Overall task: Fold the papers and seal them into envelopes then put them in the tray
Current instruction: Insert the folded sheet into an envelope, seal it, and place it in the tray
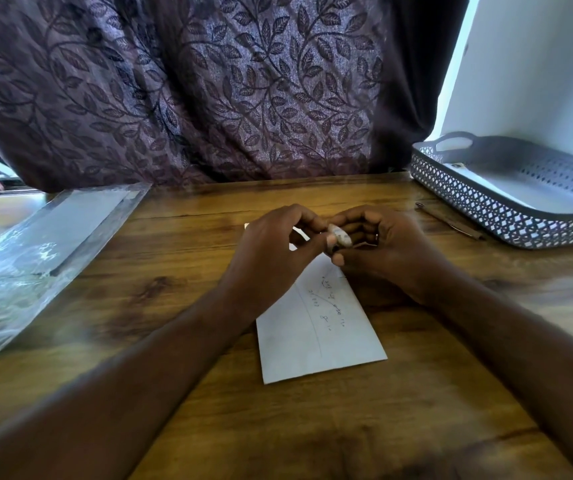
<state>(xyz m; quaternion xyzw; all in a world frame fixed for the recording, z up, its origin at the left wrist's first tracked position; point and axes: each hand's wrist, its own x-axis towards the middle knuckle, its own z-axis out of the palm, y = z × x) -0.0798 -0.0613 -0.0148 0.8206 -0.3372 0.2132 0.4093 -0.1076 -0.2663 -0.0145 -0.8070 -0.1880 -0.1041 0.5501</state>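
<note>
Left hand and right hand pinch a pale stick, probably glue, centre-frame over the envelope awaiting sealing. Tray ready upper right.

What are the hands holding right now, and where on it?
A small whitish stick, possibly glue: the left hand pinches one end, the right hand grips the other.

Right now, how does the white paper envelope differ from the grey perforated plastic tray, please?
The white paper envelope lies flat mid-table; the grey perforated plastic tray has raised walls, far right. The envelope bears handwriting; the tray shows lattice holes. Both rest on the wooden table.
</note>
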